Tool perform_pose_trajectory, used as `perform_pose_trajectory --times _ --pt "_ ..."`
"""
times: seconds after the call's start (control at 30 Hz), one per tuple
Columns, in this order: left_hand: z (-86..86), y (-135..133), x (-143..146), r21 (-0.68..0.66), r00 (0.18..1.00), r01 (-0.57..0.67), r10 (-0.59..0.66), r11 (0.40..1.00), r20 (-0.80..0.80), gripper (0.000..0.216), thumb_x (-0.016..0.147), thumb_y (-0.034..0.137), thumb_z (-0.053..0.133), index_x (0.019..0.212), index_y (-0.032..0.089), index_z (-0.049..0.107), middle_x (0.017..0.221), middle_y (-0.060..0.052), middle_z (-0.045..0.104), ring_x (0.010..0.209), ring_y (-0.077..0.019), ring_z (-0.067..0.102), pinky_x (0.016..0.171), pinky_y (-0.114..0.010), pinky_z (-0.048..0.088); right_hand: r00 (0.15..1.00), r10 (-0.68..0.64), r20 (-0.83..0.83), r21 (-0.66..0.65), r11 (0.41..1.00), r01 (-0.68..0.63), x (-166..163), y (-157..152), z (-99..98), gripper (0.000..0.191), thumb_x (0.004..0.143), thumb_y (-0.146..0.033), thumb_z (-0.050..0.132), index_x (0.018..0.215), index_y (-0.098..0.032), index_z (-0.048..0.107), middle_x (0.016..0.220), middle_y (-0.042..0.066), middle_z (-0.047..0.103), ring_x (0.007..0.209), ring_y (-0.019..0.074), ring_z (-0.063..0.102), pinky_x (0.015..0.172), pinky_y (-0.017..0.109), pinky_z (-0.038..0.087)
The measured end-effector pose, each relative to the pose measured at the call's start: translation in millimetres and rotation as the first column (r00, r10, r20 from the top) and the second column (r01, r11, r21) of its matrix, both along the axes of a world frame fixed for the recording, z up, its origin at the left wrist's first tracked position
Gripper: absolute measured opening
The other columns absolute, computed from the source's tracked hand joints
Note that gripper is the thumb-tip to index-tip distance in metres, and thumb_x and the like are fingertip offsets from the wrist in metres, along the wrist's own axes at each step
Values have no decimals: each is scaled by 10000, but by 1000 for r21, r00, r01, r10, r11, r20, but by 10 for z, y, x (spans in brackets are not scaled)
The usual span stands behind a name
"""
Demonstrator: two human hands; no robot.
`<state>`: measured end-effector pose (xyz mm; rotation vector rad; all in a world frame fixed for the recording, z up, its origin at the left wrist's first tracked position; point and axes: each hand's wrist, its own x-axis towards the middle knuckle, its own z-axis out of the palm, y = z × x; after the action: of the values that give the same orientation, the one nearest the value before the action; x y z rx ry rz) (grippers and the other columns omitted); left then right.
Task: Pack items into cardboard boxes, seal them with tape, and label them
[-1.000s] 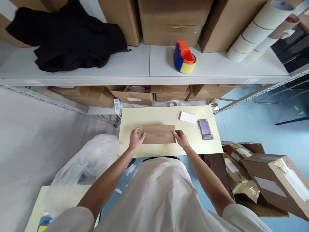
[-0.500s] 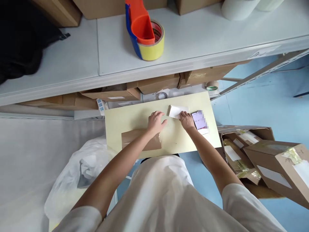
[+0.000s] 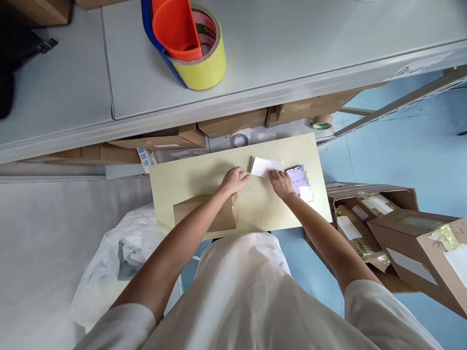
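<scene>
On the pale yellow board, a small stack of white paper slips lies near the far edge. My right hand has its fingers curled on the stack's near right corner. To the left of the stack is my left hand, fingers bent, thumb apart from them, nothing in its grasp. A closed brown cardboard box sits partly behind my left forearm. Just right of my right hand lies a phone with a lit screen and a white slip over its lower part.
A grey shelf crosses above the board, carrying a yellow tape roll in a red and blue dispenser. Cardboard boxes stand at the right. A translucent plastic bag hangs at the left. More tape rolls lie behind the board.
The camera view has shifted, bringing the shelf and tape dispenser closer. My left thumb and fingers are nearer together. My right hand stays at the paper stack's corner.
</scene>
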<state>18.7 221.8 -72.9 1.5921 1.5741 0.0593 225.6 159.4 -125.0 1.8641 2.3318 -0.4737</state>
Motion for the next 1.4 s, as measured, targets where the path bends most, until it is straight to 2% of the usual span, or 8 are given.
perform_pose_trajectory --times 0.33,0.57,0.7,0.93,1.07,1.2,1.3,1.4 --pt "-125 -98 -107 -49 999 -28 29 998 23 288 779 327 637 1018 167 639 1016 -97 674 892 -219 635 826 -329 491 993 112 43 4 994 -113 58 106 148 306 783 10 429 888 -90 698 786 138 684 699 210 584 880 372 289" --pt "107 -45 119 386 957 283 -286 878 -51 580 727 316 719 1267 205 538 1348 -133 469 1247 -306 429 1036 -429 349 994 37 -104 114 993 -25 36 248 507 219 908 -265 498 841 -155 675 796 101 671 802 225 575 762 340 329" --pt "216 -38 283 437 943 322 -328 840 -65 395 812 234 621 1207 246 593 1285 -102 537 1223 -286 456 1028 -443 336 972 137 -191 260 962 -85 -47 178 699 270 944 -179 388 968 -202 656 918 82 664 889 208 553 892 370 325" --pt "50 -17 213 128 863 -304 217 944 455 239 831 335 567 873 125 674 856 -84 698 834 -232 652 792 -357 504 872 -247 -422 297 871 391 -160 297 662 582 870 -532 495 1318 -163 459 1348 182 460 1284 351 362 989 504 314" --pt "58 4 6 -131 634 -398 376 908 676 458 785 483 605 1055 113 615 1030 -128 688 959 -252 651 874 -402 493 772 -216 -597 -56 972 228 -154 570 561 417 910 -464 432 1110 -141 602 990 105 661 918 237 599 775 333 454" --pt "330 31 -190 307 789 -574 413 759 454 638 778 462 652 1289 126 471 1332 -176 517 1284 -280 445 1097 -444 283 809 -168 -563 -102 986 135 -167 671 588 231 905 -276 455 945 -168 655 810 40 676 725 178 598 659 263 413" --pt "550 56 -195 588 968 -250 202 769 147 669 738 383 722 1313 152 471 1400 -162 456 1394 -318 256 1148 -500 59 871 -69 -487 -11 997 74 -197 676 644 195 895 -233 479 942 -197 665 879 33 697 758 184 612 683 269 394" --pt "632 99 -83 538 977 208 -199 817 -76 278 830 290 622 1100 224 635 1172 -90 648 1285 -298 421 1122 -551 -18 869 44 -493 68 998 -12 -227 672 649 215 917 -263 467 926 -202 673 885 39 710 764 187 624 736 285 397"
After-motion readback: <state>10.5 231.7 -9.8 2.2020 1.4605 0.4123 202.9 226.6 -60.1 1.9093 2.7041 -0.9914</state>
